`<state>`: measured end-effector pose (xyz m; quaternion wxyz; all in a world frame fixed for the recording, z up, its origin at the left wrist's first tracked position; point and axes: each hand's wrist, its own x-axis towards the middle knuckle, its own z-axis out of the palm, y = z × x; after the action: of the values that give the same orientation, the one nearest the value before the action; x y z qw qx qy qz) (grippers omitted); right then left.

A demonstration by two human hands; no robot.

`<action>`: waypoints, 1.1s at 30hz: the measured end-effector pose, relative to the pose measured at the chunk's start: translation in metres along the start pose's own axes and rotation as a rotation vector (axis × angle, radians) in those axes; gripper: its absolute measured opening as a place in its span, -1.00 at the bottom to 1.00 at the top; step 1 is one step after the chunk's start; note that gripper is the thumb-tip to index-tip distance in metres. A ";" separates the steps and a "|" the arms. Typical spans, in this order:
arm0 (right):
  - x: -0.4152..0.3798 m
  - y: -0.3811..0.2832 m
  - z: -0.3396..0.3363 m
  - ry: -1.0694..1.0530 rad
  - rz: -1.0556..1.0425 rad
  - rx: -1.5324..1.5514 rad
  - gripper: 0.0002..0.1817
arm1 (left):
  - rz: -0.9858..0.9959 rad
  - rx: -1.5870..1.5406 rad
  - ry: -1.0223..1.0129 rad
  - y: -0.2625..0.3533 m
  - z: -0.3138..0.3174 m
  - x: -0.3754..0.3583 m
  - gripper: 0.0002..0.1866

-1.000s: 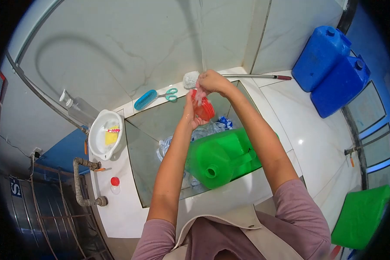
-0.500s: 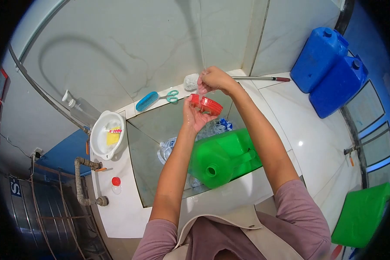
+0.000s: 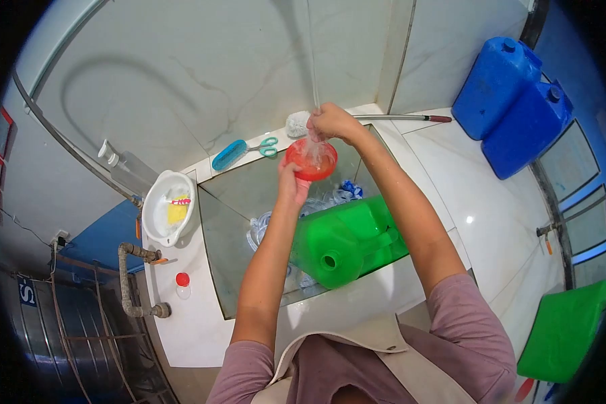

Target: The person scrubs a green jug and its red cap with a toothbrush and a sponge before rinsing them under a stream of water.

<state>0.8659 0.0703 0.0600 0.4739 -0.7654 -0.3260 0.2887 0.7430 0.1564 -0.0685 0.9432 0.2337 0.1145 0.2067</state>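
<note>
My left hand grips the near left edge of a round red plastic lid, holding it level over the sink. Just above the lid is my right hand, its fingers curled together; whether something is in them is hidden. A thin water stream runs down past the right fingers and splashes in the lid. Below my forearms, a green jug lies on its side in the sink with its mouth uncovered. Behind it are clear plastic containers and a blue-and-white crumpled item.
On the back ledge sit a blue brush, scissors and a white scrubber. A white basin holds a yellow sponge. Blue jerrycans stand right; a small red-capped bottle is left.
My left hand has turned the red lid from tilted to level, beneath the water, which now splashes in it. My right hand has barely moved.
</note>
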 end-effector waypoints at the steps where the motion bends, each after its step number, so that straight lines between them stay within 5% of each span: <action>1: -0.001 0.000 0.000 0.009 -0.004 -0.013 -0.75 | 0.089 0.093 0.061 -0.006 0.003 -0.002 -0.45; 8: 0.008 0.012 -0.003 0.034 -0.026 -0.251 -0.77 | 0.274 0.197 0.113 0.003 -0.001 0.010 -0.38; 12: 0.000 0.008 -0.002 -0.031 -0.002 -0.086 -0.76 | 0.259 0.022 0.072 0.003 -0.018 0.012 -0.49; 15: -0.005 -0.003 -0.004 -0.095 0.060 0.137 -0.77 | 0.102 -0.124 0.135 -0.010 -0.034 0.020 -0.64; 17: -0.007 -0.010 -0.005 -0.073 0.021 0.035 -0.77 | -0.321 -0.268 -0.035 -0.018 -0.055 0.034 -0.72; 18: -0.006 -0.012 -0.006 -0.074 0.021 0.035 -0.77 | -0.296 -0.088 0.110 -0.022 -0.039 0.031 -0.72; 22: -0.009 -0.012 -0.009 -0.065 -0.007 0.047 -0.78 | -0.270 0.271 0.100 -0.023 0.006 0.041 -0.70; 24: -0.004 -0.007 -0.010 -0.052 -0.013 0.054 -0.77 | -0.094 0.622 0.140 -0.018 0.018 0.046 -0.66; 27: -0.003 0.002 -0.009 -0.073 -0.110 -0.175 -0.78 | -0.019 0.355 0.050 -0.010 0.031 0.039 -0.65; 29: -0.015 0.014 -0.001 -0.165 -0.391 -0.732 -0.72 | -0.027 0.295 0.051 0.001 0.027 0.031 -0.65; 30: -0.025 0.028 0.007 -0.168 -0.396 -0.732 -0.72 | -0.032 0.234 0.052 0.005 0.021 0.028 -0.65; 33: -0.043 0.068 0.029 0.053 -0.726 -1.096 -0.71 | 0.015 0.233 0.038 0.013 0.005 0.020 -0.70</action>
<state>0.8326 0.0300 -0.0078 0.0904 -0.7441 -0.6517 -0.1162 0.7580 0.1738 -0.0607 0.9056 0.3388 0.1538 0.2034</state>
